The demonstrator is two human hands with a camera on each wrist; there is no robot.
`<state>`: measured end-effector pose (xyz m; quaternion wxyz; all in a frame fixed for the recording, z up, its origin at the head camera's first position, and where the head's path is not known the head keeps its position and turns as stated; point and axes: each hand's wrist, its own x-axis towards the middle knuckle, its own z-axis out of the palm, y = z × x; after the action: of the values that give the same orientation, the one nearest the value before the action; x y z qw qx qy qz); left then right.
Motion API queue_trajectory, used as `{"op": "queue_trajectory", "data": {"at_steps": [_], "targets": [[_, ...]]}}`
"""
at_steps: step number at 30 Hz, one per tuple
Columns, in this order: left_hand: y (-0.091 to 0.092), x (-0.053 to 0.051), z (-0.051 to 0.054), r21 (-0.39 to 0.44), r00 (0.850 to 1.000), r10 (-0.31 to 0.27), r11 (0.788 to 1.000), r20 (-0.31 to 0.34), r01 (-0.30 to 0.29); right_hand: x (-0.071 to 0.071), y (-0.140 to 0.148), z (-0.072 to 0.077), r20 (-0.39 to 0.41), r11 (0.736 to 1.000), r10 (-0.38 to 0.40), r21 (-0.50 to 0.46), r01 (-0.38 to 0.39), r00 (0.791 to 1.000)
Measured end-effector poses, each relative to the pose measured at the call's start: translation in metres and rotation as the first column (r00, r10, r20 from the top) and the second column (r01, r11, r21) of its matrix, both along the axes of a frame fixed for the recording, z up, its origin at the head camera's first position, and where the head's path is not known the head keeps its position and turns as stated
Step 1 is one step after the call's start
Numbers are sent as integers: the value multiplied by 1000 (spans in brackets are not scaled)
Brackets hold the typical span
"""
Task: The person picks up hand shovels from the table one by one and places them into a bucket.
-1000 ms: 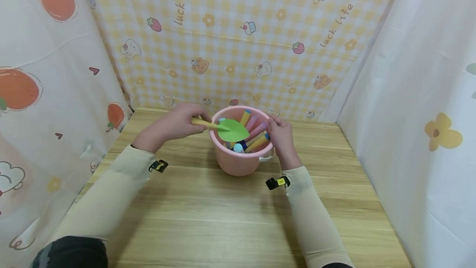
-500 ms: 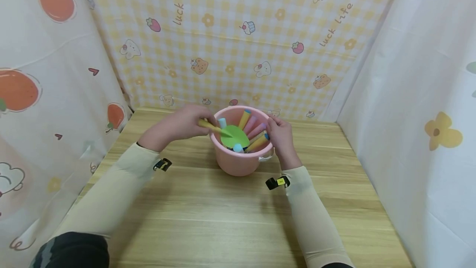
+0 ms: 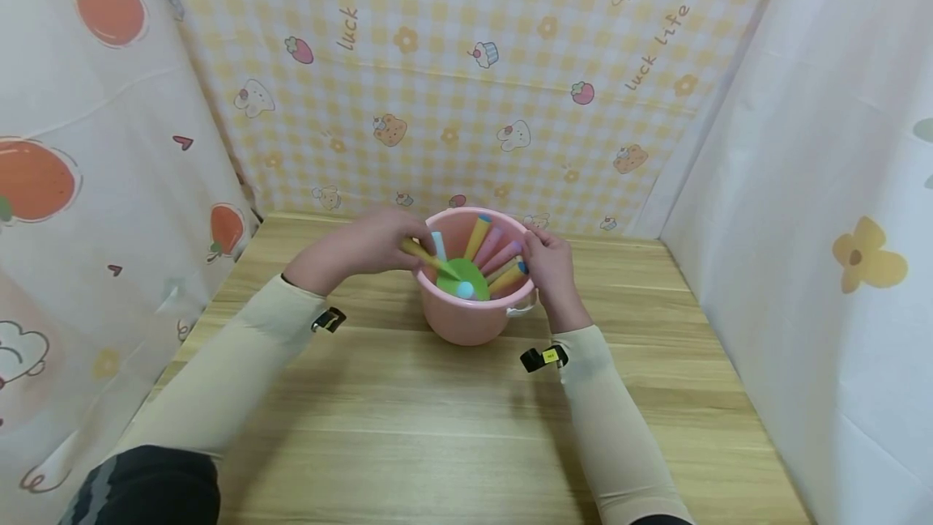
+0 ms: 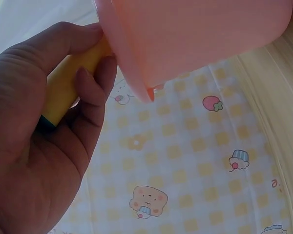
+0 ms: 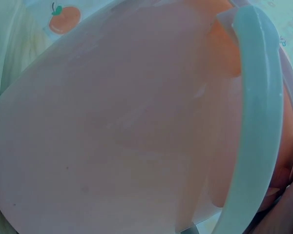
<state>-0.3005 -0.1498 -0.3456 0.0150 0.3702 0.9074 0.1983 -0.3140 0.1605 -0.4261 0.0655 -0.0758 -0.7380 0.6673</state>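
A pink bucket [image 3: 466, 324] stands on the wooden table, with several yellow, pink and light blue handles [image 3: 498, 255] poking up inside it. My left hand [image 3: 375, 245] grips the yellow handle [image 4: 71, 80] of a toy shovel at the bucket's left rim. The shovel's green blade [image 3: 453, 272] lies down inside the bucket, partly behind a light blue handle end. On the right, my right hand [image 3: 551, 266] pinches the bucket's rim between thumb and fingers. In the right wrist view the bucket's pale carrying handle [image 5: 259, 117] hangs across the pink wall; most of that hand is out of frame.
The wooden table top [image 3: 408, 436] stretches in front of the bucket and to both sides. A yellow checked cloth [image 3: 452, 87] hangs close behind the bucket. White printed curtains [image 3: 802, 209] border the table on left and right.
My left hand has moved right and slightly down with the shovel, and its green blade has sunk from above the bucket's contents to among them. My right hand stays on the rim.
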Motion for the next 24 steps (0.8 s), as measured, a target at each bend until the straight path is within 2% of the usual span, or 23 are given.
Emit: {"op": "queue_trajectory", "data": {"at_steps": [7,11,19,24], "targets": [[6,-1,1,2,999,-27,1000,24,27,-1,0,-1,0,1000,0,-10,0,1000],[10,-1,1,-15,999,-47,999,11,47,-1,0,-2,-1,1000,-2,-15,2,1000],[20,-2,-7,-15,998,-66,998,16,67,-2,1,-3,16,1000,6,8,-6,1000],[24,-2,-11,-12,997,-70,997,45,71,-1,1,-3,13,1000,11,17,-11,1000]]}}
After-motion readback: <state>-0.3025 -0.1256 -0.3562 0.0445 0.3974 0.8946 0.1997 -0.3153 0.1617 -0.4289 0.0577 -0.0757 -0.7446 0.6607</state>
